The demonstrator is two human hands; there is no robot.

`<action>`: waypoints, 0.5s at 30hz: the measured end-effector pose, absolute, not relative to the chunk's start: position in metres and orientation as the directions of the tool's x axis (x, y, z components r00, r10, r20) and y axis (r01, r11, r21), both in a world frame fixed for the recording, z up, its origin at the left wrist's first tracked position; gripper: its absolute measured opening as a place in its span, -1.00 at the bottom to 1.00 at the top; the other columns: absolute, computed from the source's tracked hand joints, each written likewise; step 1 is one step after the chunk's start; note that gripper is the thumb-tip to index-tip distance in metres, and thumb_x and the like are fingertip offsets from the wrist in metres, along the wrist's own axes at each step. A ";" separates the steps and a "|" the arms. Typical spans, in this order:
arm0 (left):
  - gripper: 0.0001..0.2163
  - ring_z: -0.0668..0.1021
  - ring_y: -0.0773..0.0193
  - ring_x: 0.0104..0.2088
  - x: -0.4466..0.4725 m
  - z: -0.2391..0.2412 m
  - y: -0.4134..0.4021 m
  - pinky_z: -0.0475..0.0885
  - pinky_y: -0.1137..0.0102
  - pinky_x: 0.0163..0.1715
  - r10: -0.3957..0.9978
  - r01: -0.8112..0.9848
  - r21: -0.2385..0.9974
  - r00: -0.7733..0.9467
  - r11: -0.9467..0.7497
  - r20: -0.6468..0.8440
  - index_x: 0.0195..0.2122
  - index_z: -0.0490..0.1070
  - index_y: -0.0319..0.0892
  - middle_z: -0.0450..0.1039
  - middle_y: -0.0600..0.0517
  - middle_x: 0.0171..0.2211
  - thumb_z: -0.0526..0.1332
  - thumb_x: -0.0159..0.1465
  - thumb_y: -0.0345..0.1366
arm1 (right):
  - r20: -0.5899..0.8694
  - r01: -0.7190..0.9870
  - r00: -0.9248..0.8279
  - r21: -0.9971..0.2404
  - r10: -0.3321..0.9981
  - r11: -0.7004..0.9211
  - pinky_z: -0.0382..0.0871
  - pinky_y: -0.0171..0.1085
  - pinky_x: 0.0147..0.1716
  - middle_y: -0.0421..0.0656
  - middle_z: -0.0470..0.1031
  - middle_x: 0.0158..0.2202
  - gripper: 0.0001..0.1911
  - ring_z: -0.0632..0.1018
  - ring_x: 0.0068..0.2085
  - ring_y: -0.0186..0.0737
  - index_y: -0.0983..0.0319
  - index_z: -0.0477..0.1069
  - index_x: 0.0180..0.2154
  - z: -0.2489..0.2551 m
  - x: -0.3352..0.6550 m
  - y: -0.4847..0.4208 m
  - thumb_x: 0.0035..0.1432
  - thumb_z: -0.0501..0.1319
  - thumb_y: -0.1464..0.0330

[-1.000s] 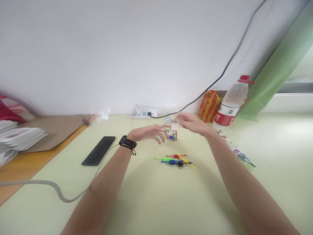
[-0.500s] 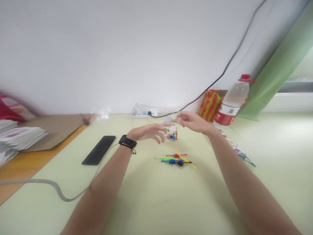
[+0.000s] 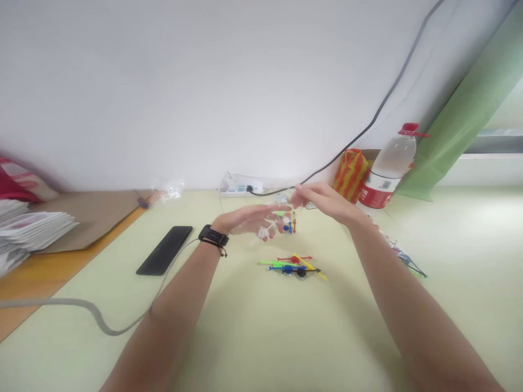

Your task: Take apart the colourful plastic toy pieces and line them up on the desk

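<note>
A clear plastic bag (image 3: 245,224) lies across my left hand (image 3: 253,218), whose fingers are curled round it. Inside or against the bag shows a white arrow spinner (image 3: 262,233); I cannot tell which. My right hand (image 3: 321,200) pinches at the bag's right end, close to my left fingertips. Just behind my left fingers stands a small cluster of coloured spinners (image 3: 293,223), partly hidden. Nearer to me, a loose pile of arrow spinners (image 3: 295,268) in red, yellow, green, blue and black lies on the table.
A black phone (image 3: 164,250) lies left of my left wrist, beside a grey cable (image 3: 93,313). At the wall sits a power strip (image 3: 241,187). A large bottle (image 3: 386,174) and a red-yellow bag (image 3: 350,174) stand at right. White stacked cards (image 3: 44,228) are far left.
The white spinner has moved left and down, from near my left fingertips to below my left palm. My left fingers have straightened somewhat, and my right hand has shifted slightly to stay beside them.
</note>
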State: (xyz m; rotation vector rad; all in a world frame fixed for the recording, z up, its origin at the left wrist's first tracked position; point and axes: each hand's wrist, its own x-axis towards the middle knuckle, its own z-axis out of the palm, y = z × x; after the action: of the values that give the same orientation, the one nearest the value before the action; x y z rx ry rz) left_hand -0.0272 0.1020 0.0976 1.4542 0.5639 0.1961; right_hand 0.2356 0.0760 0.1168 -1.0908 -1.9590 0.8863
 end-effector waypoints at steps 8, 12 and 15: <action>-0.38 0.50 0.13 -0.17 -0.021 0.098 0.097 0.38 0.24 -0.15 0.432 0.223 0.972 0.871 0.076 -0.234 0.32 0.29 -0.04 0.47 -0.14 -0.01 -0.04 0.42 0.24 | 0.054 0.142 -0.720 -0.964 0.691 0.224 0.42 -0.07 0.11 0.00 0.67 -0.11 -0.43 0.61 0.00 -0.01 0.22 0.66 -0.13 0.114 0.231 0.073 0.23 0.25 -0.14; -0.37 0.50 0.12 -0.18 -0.014 0.098 0.095 0.37 0.23 -0.16 0.432 0.300 0.953 0.855 0.041 -0.288 0.24 0.37 -0.04 0.48 -0.15 0.01 -0.06 0.40 0.28 | 0.035 0.093 -0.809 -0.978 0.587 0.185 0.39 -0.06 0.16 0.00 0.66 -0.05 -0.48 0.59 0.09 -0.03 0.19 0.65 -0.06 0.110 0.232 0.074 0.25 0.28 -0.08; -0.34 0.51 0.06 -0.14 -0.010 0.097 0.095 0.38 0.18 -0.13 0.418 0.337 0.941 0.853 0.018 -0.314 0.15 0.47 -0.06 0.49 -0.18 0.03 -0.11 0.39 0.31 | 0.040 0.050 -0.875 -0.984 0.483 0.172 0.39 -0.02 0.18 0.01 0.63 0.02 -0.49 0.55 0.15 0.01 0.17 0.63 -0.01 0.108 0.233 0.073 0.28 0.26 -0.06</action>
State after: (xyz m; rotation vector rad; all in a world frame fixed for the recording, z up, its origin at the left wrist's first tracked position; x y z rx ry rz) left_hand -0.0097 0.0947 0.0969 1.5833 0.6102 0.0690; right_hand 0.2330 0.0734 0.1082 -0.5064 -2.1108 1.7514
